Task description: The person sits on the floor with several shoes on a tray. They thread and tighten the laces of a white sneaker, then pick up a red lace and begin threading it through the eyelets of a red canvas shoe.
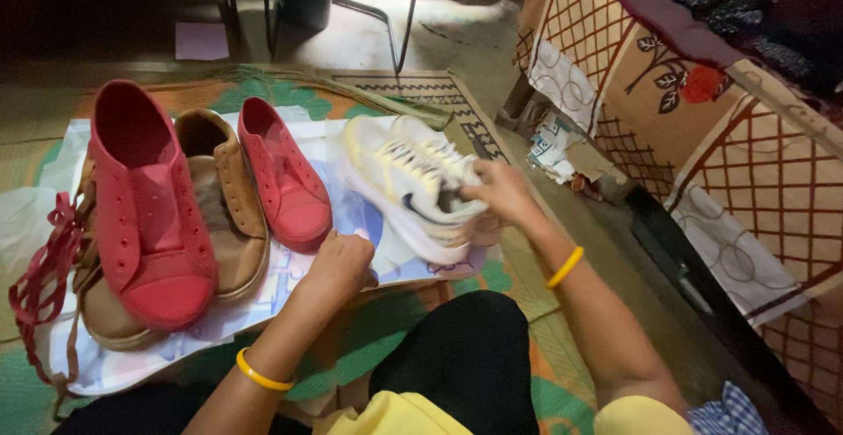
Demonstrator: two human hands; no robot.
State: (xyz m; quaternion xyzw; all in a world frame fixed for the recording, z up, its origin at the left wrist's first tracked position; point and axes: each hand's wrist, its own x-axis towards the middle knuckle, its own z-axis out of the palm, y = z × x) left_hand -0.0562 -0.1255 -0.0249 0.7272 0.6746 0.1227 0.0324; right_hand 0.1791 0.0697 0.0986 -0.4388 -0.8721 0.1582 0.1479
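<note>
Right hand [502, 196] grips the heel of the white sneaker [413, 185], which lies on the paper sheet [347, 215] just right of the small red shoe [285, 176]. Left hand [338, 264] is closed, contents unclear. Risk: heel grip slips; sneaker drags the sheet.

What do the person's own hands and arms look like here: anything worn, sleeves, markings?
Both forearms are bare, with no sleeves reaching the wrists. The left hand and the right hand are ungloved, and no rings can be made out. Each wrist carries a plain yellow bangle: left bangle, right bangle. Yellow cloth shows at the bottom edge, near the upper arms.
</note>
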